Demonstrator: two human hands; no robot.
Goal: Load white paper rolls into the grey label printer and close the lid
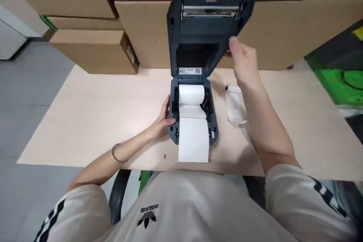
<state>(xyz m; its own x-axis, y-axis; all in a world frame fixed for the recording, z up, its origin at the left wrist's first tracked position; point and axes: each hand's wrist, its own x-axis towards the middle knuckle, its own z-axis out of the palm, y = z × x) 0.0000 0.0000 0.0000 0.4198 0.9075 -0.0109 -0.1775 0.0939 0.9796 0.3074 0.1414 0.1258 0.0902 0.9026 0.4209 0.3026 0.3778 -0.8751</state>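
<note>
A dark grey label printer (214, 123) stands on the table with its lid (204, 30) raised. Inside its base lies a white paper roll (191, 93), and a strip of the paper (193, 140) runs out over the front edge toward me. My left hand (161, 123) grips the base's left side, thumb on the rim and fingers along the outer wall. With thumb and fingers, my right hand (242, 58) pinches the lid's right edge. Right of the printer lies a small, partly unrolled paper roll (234, 104), partly hidden by my right forearm.
Large cardboard boxes (147, 34) line the table's back, and a smaller carton (90, 51) sits at the back left. A tiny dark bit (165, 156) lies near the front edge of the pale table (113, 102). Something green (346, 85) shows beyond the right side.
</note>
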